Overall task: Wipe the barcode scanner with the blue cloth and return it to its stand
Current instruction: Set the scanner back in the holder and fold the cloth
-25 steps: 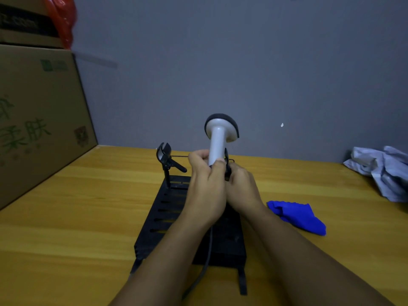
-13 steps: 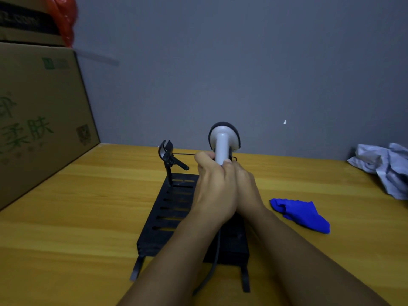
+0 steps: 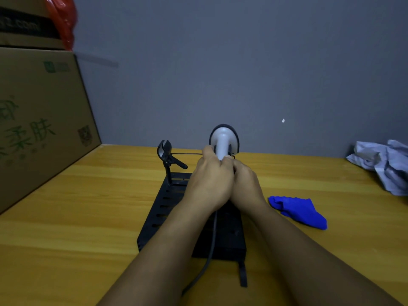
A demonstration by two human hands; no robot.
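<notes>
Hands, left hand (image 3: 209,184) and right hand (image 3: 246,184), grip the smooth white scanner (image 3: 223,140) mid-frame above the slotted black stand (image 3: 167,206); crumpled blue cloth (image 3: 298,212) lies right.

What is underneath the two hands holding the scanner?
The black stand sits on the wooden table below both hands, and the scanner's cable runs across it. The clip gripping the scanner handle is hidden.

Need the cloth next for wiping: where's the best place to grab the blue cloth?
Take the blue cloth at its bunched, raised left end with the right hand, from above. It lies crumpled and free on the table, right of the stand, nothing on it.
</notes>
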